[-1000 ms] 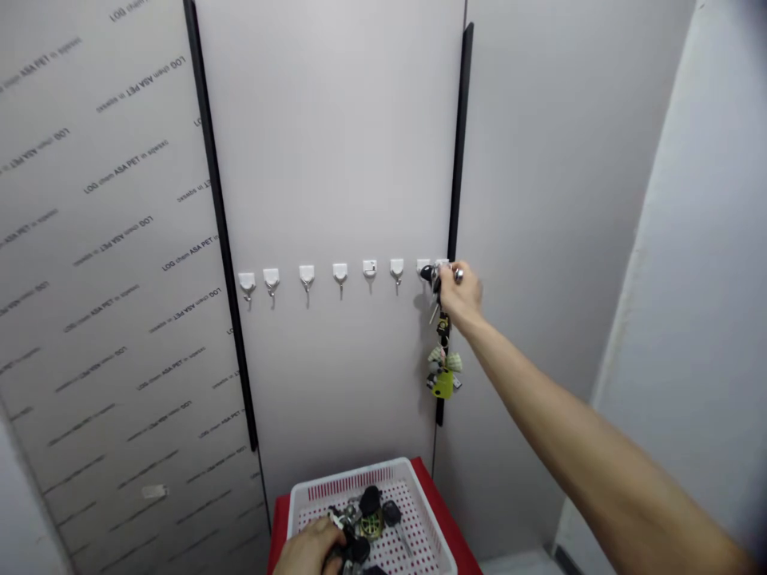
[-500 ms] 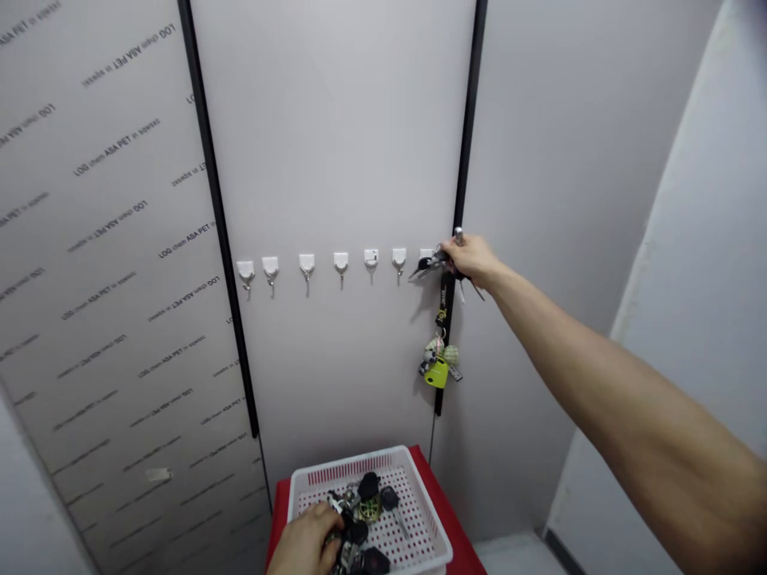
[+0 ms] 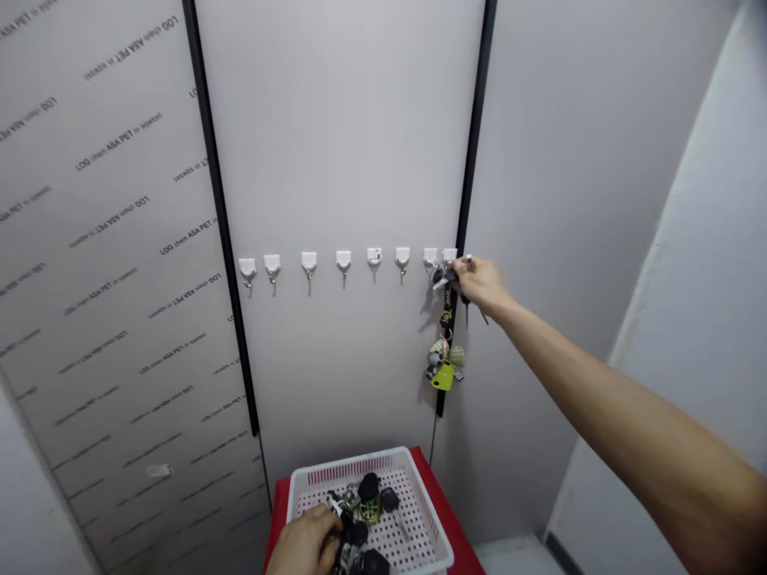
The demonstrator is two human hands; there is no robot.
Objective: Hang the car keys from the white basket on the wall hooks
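Observation:
My right hand (image 3: pixel 481 283) is closed on a bunch of keys (image 3: pixel 444 277), held up against the rightmost white wall hook (image 3: pixel 449 256). From the bunch a black strap (image 3: pixel 447 307) hangs down, with a yellow-green tag (image 3: pixel 443 376) and small plush charms (image 3: pixel 456 356) at its lower end. Whether the ring sits on the hook is hidden by my fingers. Low down, my left hand (image 3: pixel 305 540) curls over more keys (image 3: pixel 356 533) in a white plastic basket (image 3: pixel 437 511); its fingertips are partly hidden among them.
Several more white hooks (image 3: pixel 343 260) run leftward in a row along the grey wall panel. The basket stands on a red surface (image 3: pixel 459 543). Black vertical strips (image 3: pixel 223 216) edge the panel; a printed sheet (image 3: pixel 120 279) covers the left wall.
My right hand has moved slightly right and down with the keys, so the rightmost hook now shows. The strap and charms shifted with it. My left hand stays nearly still.

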